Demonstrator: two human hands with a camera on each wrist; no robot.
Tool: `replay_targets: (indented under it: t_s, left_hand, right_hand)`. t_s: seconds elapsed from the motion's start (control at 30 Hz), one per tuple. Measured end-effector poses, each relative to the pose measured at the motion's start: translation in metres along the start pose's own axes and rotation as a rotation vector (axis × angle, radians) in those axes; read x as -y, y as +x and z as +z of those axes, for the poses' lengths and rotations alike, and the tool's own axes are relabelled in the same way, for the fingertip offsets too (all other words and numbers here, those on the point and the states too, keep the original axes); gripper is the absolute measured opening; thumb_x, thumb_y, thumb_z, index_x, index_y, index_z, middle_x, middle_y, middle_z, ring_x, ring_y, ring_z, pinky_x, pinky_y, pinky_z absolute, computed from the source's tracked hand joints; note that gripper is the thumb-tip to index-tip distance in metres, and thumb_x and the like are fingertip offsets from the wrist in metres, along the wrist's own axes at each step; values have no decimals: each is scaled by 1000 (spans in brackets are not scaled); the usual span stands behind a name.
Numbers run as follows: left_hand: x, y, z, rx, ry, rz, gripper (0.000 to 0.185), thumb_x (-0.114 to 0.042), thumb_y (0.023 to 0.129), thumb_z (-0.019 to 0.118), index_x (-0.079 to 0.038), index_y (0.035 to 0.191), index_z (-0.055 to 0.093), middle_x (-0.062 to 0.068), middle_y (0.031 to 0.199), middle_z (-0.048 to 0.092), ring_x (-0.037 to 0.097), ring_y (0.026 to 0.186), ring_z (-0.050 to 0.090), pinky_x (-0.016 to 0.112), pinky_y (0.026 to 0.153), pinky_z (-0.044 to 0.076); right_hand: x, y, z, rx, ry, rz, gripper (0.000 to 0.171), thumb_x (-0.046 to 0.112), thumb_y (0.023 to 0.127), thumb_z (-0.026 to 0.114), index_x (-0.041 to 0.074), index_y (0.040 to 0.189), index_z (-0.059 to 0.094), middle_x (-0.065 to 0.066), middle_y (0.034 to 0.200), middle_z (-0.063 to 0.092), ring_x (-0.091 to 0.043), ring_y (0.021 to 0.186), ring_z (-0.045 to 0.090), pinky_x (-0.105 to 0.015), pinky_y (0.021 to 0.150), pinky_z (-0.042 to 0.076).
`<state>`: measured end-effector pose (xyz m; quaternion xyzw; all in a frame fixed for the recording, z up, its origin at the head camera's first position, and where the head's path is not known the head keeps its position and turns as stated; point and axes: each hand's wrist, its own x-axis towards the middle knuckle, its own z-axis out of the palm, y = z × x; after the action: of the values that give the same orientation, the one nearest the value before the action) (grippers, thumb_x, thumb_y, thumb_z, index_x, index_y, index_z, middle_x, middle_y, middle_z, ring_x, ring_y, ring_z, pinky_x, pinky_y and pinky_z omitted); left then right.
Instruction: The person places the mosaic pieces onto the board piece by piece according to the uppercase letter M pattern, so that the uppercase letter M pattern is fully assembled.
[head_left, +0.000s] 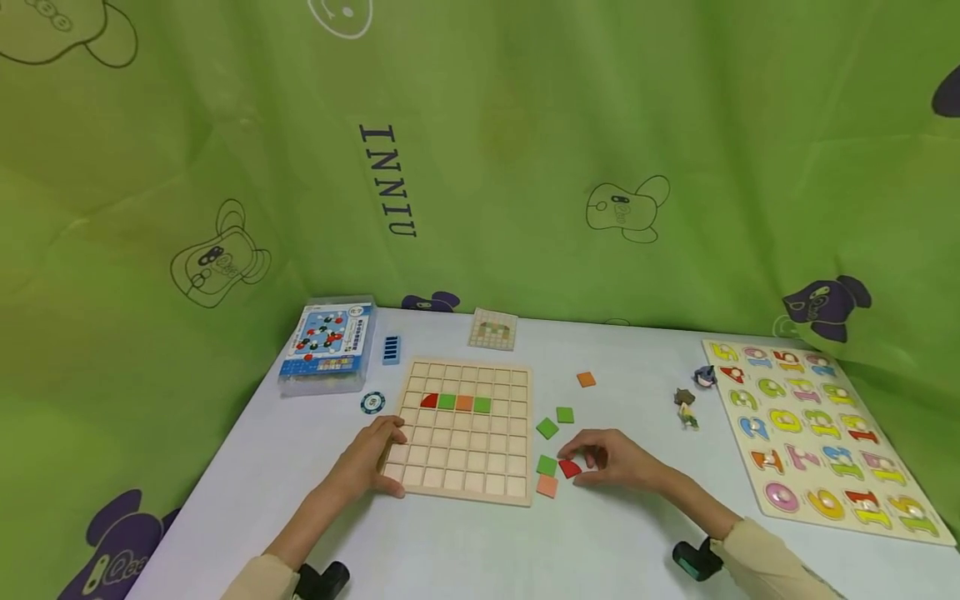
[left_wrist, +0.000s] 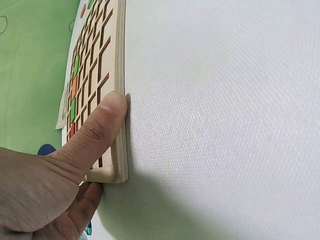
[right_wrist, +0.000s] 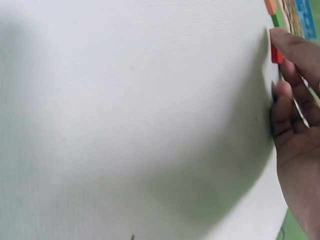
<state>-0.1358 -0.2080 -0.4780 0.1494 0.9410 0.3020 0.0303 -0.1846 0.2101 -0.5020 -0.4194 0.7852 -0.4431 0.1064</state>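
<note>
A wooden grid board (head_left: 457, 458) lies on the table with a row of tiles in its upper part: a red quarter-round tile (head_left: 430, 401), a green square, an orange square (head_left: 465, 403) and another green square. My left hand (head_left: 360, 462) holds the board's near left corner, thumb on the front rim (left_wrist: 119, 145) and fingers along the left side. To the right of the board, my right hand (head_left: 618, 461) pinches a red quarter-round tile (head_left: 570, 468) between thumb and fingers. Close by it lie a green tile (head_left: 547, 465) and a salmon tile (head_left: 547, 486).
Two more green tiles (head_left: 565, 415) and an orange tile (head_left: 586, 379) lie farther back. A pattern card (head_left: 493, 329), a boxed set (head_left: 326, 346) and a round chip (head_left: 372, 402) surround the board. Small figurines (head_left: 686, 408) stand near a number puzzle (head_left: 825, 433) at right.
</note>
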Motion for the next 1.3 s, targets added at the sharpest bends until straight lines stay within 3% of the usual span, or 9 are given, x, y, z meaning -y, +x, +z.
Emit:
replay_targets:
  t_s: [0.2, 0.37, 0.6, 0.73, 0.87, 0.97, 1.1, 1.3]
  left_hand:
    - [-1, -1, 0, 1, 6, 5, 65, -17, 50, 92, -3, 102, 56, 17, 133, 48, 40, 119, 46, 51, 97, 43]
    - [-2, -1, 0, -4, 6, -6, 65, -15, 49, 93, -3, 102, 56, 17, 133, 48, 39, 119, 46, 51, 97, 43]
    - [-2, -1, 1, -4, -9, -15, 65, -15, 49, 93, -3, 102, 56, 17, 133, 48, 40, 120, 46, 52, 97, 43]
    - [-1, -1, 1, -8, -1, -7, 65, -16, 49, 93, -3, 101, 56, 17, 133, 49, 40, 118, 47, 52, 97, 43]
    - [0, 0, 1, -10, 6, -1, 65, -16, 48, 93, -3, 101, 56, 17, 132, 49, 39, 116, 48, 52, 95, 44]
    - [0, 0, 1, -8, 9, 2, 66, -17, 49, 93, -3, 102, 57, 17, 132, 49, 39, 116, 48, 52, 95, 44]
    - [1, 1, 2, -6, 14, 2, 66, -17, 49, 93, -3, 102, 57, 17, 132, 49, 39, 116, 48, 51, 96, 44]
    - [2, 0, 1, -6, 15, -6, 66, -17, 49, 93, -3, 102, 57, 16, 132, 49, 39, 116, 48, 51, 96, 44]
  right_hand:
    - [-3, 2, 5, -22, -61, -9, 28, 7, 78, 79, 5, 104, 69, -6, 88, 64, -24, 61, 49, -19, 51, 41]
    - [-2, 2, 7, -24, -118, 11, 24, 10, 80, 77, 11, 102, 68, 2, 87, 62, -13, 67, 48, -15, 56, 40]
    - [1, -5, 10, -153, -171, 21, 26, 6, 77, 78, 9, 97, 62, 0, 83, 58, -11, 65, 51, -17, 53, 44]
    - [5, -12, 10, -248, -104, 144, 26, 5, 79, 76, 5, 100, 61, -3, 86, 61, -10, 70, 55, -19, 57, 49]
    - [8, -17, 9, -304, 46, 290, 28, 4, 84, 72, -2, 109, 60, -12, 93, 66, -7, 73, 60, -20, 62, 53]
    - [9, -19, 7, -311, 142, 349, 32, 5, 87, 68, -6, 116, 59, -16, 95, 67, -9, 69, 62, -21, 60, 54]
    - [9, -20, 4, -293, 192, 401, 35, 10, 89, 68, -6, 119, 60, -15, 95, 67, -8, 70, 60, -20, 59, 51]
    - [5, -25, 3, -283, 346, 491, 48, 12, 89, 67, -10, 129, 52, -24, 117, 62, -6, 88, 64, -15, 74, 51]
